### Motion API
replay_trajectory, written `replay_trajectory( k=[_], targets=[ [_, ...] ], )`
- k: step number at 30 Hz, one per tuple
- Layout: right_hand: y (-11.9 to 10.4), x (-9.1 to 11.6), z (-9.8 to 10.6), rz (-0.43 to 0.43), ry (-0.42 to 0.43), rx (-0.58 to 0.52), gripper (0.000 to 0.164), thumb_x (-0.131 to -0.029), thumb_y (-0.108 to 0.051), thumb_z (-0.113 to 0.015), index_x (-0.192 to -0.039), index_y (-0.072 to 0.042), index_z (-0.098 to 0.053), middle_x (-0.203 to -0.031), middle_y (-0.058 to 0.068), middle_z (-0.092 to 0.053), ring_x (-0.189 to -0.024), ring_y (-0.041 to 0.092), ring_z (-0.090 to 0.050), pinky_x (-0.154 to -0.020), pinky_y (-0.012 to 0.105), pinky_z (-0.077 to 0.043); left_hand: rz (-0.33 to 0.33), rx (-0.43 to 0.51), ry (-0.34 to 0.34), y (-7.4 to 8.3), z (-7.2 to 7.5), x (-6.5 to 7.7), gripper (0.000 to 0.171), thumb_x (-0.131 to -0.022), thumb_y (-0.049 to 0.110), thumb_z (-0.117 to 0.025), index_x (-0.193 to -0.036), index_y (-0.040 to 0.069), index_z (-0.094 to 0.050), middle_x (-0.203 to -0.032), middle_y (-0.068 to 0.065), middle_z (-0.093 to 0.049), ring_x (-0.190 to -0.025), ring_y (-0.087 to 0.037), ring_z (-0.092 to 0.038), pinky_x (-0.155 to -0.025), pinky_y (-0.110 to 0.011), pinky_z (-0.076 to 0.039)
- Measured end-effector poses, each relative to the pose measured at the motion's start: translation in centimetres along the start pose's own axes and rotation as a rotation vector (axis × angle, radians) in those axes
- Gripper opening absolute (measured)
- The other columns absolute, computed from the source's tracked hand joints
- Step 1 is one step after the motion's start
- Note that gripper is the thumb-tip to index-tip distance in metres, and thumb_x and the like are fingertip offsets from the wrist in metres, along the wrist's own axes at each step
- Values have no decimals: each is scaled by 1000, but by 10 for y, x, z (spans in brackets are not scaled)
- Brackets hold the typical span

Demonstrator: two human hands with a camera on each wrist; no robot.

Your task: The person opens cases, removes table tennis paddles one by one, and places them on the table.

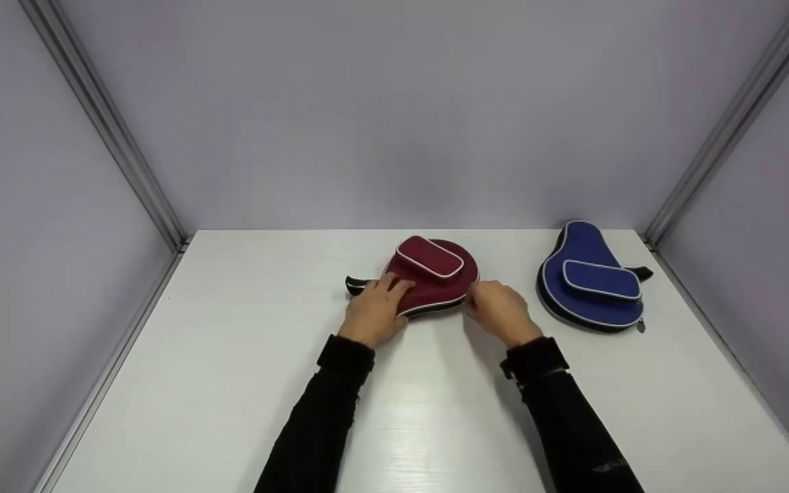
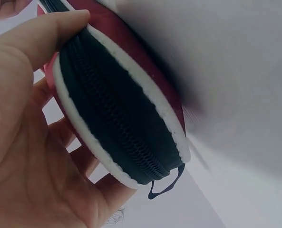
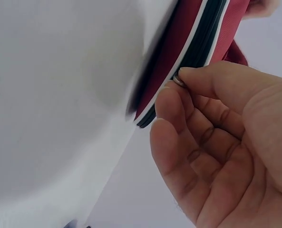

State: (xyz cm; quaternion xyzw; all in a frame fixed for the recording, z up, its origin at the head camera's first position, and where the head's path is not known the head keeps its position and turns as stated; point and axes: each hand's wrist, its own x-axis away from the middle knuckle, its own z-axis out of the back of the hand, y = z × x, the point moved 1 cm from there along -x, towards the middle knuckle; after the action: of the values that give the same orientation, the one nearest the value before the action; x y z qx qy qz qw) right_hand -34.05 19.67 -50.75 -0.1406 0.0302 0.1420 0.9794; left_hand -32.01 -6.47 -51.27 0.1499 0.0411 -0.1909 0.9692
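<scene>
1. We see the red case point(image 1: 432, 289) lying on the white table point(image 1: 244, 356), just past the centre of the head view toward 12 o'clock, with its pocket point(image 1: 430, 257) facing up.
2. Our left grip point(image 1: 375, 311) is at the case's 8 o'clock, grasping it: we have fingers spread over the top and the thumb against the side edge.
3. In the left wrist view we make out a dark zipper point(image 2: 113, 111) running along the case's side between two bands of white piping, and a thin black loop point(image 2: 168, 187) at the end, toward 5 o'clock.
4. Our right grip point(image 1: 501, 311) is at the case's 4 o'clock; we pinch a small metal zipper pull point(image 3: 179, 80) between thumb and forefinger, right at the zipped edge.
5. A black strap point(image 1: 355, 285) sticks out at the red case's 9 o'clock, just beyond our left grip.
6. At the red case's 3 o'clock, apart from it, we see a blue case point(image 1: 583, 308) lying with its narrow end toward 12 o'clock and its own strap point(image 1: 640, 273) toward 2 o'clock.
7. We wear black sleeves point(image 1: 319, 411), which reach in from 6 o'clock, and a pale wall point(image 1: 394, 116) stands behind the table at 12 o'clock.
</scene>
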Motion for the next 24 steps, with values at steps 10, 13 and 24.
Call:
replay_trajectory(
  k=[10, 13, 24],
  targets=[
    [-24, 4, -4, 63, 0, -5, 24, -94, 0, -78, -75, -13, -73, -72, -6, -60, -68, 15, -51, -58, 33, -43, 7, -17, -16, 0, 3, 1, 69, -106, 24, -86, -170, 21, -61, -177, -18, -56, -160, -44, -60, -114, -67, -66],
    [-25, 2, -6, 54, 10, 6, 31, -94, 0, -77, -70, -15, -65, -72, -6, -55, -69, 16, -49, -59, 34, -41, 7, -39, -32, 2, 4, 1, 71, -106, 27, -87, -171, 21, -60, -178, -19, -55, -161, -45, -60, -116, -67, -66],
    [-5, -2, -6, 5, 47, 26, 32, -97, -6, -83, -72, -14, -64, -75, 1, -65, -68, 19, -54, -60, 44, -53, -14, -108, -89, 24, 4, 2, 77, -106, 46, -87, -173, 20, -59, -175, -22, -56, -158, -48, -59, -115, -62, -67]
  ],
)
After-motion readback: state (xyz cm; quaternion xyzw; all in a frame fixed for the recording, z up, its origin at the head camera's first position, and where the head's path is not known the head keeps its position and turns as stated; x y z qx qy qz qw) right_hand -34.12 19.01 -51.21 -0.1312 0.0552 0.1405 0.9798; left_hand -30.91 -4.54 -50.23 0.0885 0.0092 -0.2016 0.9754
